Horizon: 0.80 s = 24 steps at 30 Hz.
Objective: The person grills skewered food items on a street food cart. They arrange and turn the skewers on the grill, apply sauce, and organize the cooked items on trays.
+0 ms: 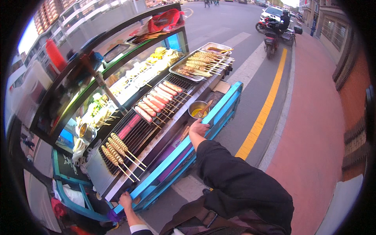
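Note:
My right hand (199, 128) rests on the blue metal side rail (182, 149) of a street food cart, near a metal pot (198, 110) of yellow liquid with a wooden-handled brush (205, 109). At the rail's near end, my left hand (125, 199) lies against the cart's edge, its fingertips partly hidden. On the grill (132, 128) between cart and display case lie spiral-cut skewers (114, 149) at the near end and a row of skewered sausages (158, 101) farther up. A metal tray (176, 69) of more skewers stands at the far end.
A glass case holds skewered food (133, 75). Beyond the grill's far end is a tray of dark sauce (216, 48). A yellow line (261, 114) and a kerb run along the road to the right. Motorcycles (271, 41), a person and a white car (273, 12) are ahead.

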Motion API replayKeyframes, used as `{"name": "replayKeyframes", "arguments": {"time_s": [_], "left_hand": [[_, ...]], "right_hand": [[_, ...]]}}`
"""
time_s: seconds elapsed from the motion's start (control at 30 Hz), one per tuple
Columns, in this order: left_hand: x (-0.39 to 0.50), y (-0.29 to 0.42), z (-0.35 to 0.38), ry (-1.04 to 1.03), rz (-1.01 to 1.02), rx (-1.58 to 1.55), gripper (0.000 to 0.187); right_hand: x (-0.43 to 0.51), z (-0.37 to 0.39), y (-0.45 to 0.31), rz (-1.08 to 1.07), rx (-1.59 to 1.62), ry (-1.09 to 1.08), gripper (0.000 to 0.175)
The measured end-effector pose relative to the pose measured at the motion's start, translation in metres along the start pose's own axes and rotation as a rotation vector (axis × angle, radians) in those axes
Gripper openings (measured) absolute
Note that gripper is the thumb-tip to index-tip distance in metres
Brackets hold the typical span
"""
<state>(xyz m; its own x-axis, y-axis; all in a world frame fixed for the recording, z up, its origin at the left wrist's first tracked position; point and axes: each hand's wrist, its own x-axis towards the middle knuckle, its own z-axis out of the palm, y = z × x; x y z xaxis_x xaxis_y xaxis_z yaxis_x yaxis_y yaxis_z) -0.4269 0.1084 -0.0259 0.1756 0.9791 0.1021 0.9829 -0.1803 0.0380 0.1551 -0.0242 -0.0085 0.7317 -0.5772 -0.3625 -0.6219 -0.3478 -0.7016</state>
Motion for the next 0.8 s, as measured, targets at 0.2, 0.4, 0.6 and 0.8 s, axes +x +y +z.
{"name": "replayKeyframes", "arguments": {"time_s": [0.2, 0.4, 0.6, 0.8], "left_hand": [[-0.015, 0.008, -0.007, 0.151, -0.001, -0.086, 0.029], [-0.044, 0.044, -0.039, 0.088, -0.075, -0.135, 0.038], [-0.085, 0.055, -0.043, 0.474, 0.047, -0.328, 0.029], [-0.126, 0.041, -0.054, 0.503, 0.032, -0.449, 0.027]], "right_hand": [[-0.006, -0.003, -0.001, 0.011, 0.040, -0.043, 0.054], [0.000, -0.011, 0.006, 0.043, 0.152, -0.123, 0.060], [0.014, -0.014, 0.032, -0.005, 0.183, -0.118, 0.061], [0.014, -0.046, 0.077, -0.257, 0.297, -0.312, 0.071]]}}
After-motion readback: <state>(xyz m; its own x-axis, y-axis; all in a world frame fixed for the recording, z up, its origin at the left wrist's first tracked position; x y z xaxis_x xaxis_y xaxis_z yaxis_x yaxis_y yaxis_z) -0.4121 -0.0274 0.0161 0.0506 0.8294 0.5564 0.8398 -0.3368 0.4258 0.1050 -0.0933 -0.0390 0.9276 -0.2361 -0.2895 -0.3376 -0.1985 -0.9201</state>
